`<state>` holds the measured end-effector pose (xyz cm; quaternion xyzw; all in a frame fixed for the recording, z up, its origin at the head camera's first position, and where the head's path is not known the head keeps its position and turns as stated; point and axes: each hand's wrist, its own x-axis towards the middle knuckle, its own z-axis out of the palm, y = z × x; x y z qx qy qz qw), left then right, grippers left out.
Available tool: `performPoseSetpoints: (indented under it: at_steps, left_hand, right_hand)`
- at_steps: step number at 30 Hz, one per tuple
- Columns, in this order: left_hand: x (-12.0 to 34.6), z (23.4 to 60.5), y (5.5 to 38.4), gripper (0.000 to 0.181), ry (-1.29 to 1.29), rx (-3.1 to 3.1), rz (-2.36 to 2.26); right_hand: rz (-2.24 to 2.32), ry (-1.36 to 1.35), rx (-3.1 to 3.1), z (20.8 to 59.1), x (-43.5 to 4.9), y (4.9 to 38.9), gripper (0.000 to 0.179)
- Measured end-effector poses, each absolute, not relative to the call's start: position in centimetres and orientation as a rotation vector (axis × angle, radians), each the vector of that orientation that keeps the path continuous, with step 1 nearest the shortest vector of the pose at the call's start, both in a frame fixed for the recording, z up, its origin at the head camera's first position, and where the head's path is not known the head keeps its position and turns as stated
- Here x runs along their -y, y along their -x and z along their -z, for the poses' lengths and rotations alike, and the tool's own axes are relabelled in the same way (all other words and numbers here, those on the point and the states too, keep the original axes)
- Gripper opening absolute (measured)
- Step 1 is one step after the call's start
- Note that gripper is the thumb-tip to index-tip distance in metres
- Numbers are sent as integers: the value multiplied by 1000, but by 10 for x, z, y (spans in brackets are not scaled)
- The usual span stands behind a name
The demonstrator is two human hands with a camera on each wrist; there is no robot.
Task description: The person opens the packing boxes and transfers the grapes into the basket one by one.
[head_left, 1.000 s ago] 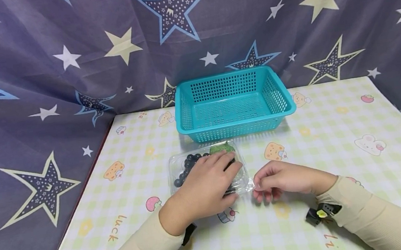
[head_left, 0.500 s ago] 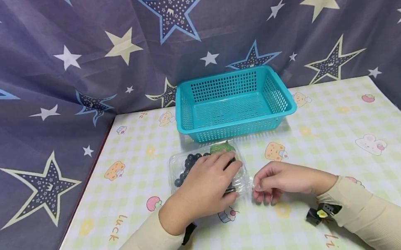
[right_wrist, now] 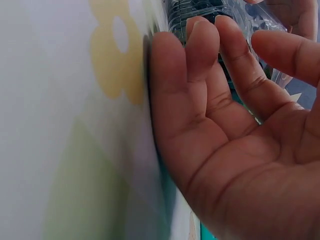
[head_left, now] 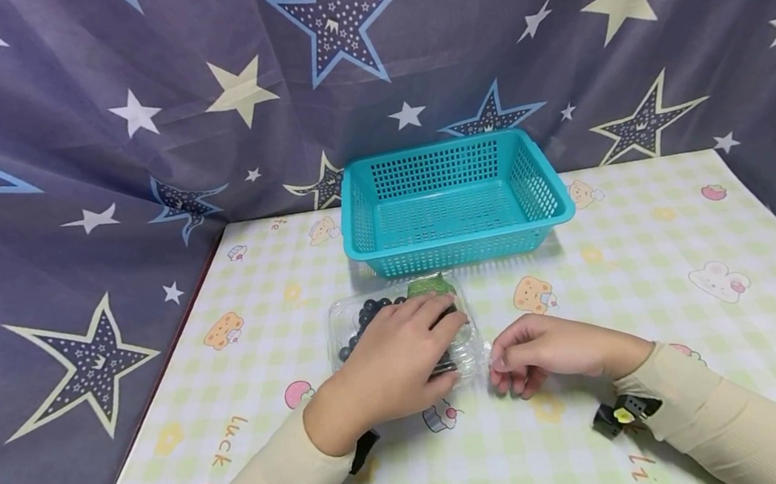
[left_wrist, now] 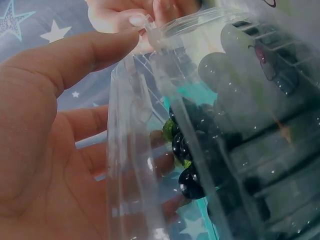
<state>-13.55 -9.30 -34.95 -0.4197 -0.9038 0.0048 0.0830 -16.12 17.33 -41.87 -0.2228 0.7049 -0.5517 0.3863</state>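
Observation:
A clear plastic fruit box [head_left: 340,312] lies on the table, dark round grapes [head_left: 372,308] inside and a green label [head_left: 430,285] on its lid. My left hand [head_left: 402,357] rests across the lid with fingers spread; in the left wrist view its thumb [left_wrist: 75,57] lies along the box edge. At the box's near right corner, my right hand [head_left: 546,348] pinches a small clear tab [head_left: 487,348] between thumb and forefinger. Its other fingers [right_wrist: 195,65] are curled beside the table surface. The left hand hides part of the box and the grapes.
A turquoise perforated basket [head_left: 462,251] stands behind the box, near the back edge of the table. The patterned tablecloth [head_left: 652,258] extends to both sides. A star-printed curtain [head_left: 139,46] hangs at the back and sides.
Both hands stay almost in place. The clear tab at the right fingertips, seen lying flat a second ago, now looks tilted up and smaller.

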Motion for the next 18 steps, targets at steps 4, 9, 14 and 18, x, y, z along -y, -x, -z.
performPoseSetpoints:
  at_steps: [4,9,14,18]
  left_hand:
    - [95,349,136,61,1252,2701,-13]
    - [98,348,136,62,1266,2689,-12]
    - [100,345,136,64,1274,2692,-4]
    - [103,342,135,63,1281,2708,-7]
  right_hand:
    - [1403,563,-1796,419,-173,161,30]
    - [1401,556,-1797,419,-173,161,29]
    - [1398,555,-1810,418,-172,161,29]
    - [1399,556,-1804,418,-172,161,29]
